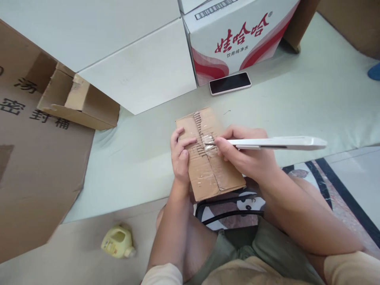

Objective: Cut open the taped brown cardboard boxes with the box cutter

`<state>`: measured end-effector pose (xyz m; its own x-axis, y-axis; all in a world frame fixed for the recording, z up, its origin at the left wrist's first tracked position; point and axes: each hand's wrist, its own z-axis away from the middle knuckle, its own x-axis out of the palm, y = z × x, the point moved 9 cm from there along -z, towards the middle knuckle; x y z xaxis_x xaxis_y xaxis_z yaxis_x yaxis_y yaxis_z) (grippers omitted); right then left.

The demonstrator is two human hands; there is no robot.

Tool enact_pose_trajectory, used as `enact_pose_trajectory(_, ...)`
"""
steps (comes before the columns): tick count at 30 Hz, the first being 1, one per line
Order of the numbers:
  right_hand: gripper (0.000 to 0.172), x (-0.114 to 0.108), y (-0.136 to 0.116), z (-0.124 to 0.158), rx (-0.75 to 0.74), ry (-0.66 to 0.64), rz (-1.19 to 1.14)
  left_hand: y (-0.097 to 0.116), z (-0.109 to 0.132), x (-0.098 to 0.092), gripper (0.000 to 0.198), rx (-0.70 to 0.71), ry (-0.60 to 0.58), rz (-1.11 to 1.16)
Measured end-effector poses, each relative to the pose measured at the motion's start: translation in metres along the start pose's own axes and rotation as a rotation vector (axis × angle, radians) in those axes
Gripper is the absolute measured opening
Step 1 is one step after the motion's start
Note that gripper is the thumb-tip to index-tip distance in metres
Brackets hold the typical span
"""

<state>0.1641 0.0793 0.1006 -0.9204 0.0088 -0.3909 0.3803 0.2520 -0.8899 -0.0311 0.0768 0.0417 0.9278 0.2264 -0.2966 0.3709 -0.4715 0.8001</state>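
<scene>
A small brown cardboard box (208,174) lies at the edge of the cloth-covered surface, partly over my lap. Clear tape and torn, ridged cardboard run along its middle seam. My left hand (180,156) grips the box's left side, with fingers lying over its top face. In my right hand (249,154) is a white utility knife (285,143), its handle pointing right. The dark blade tip meets the taped seam near the middle of the box; how deep it sits I cannot tell.
A phone (230,83) lies before a white and red carton (237,43). A large white box (142,75) stands to its left. Further left are an open cardboard box (101,109) and a big brown carton (44,166). A yellow jug (118,241) is on the floor.
</scene>
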Motion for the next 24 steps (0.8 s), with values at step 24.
enact_pose_trajectory(24, 0.020, 0.012, 0.005, 0.001, 0.012, 0.055, 0.203, 0.001, 0.003, 0.000, 0.039, 0.009, -0.027, 0.068)
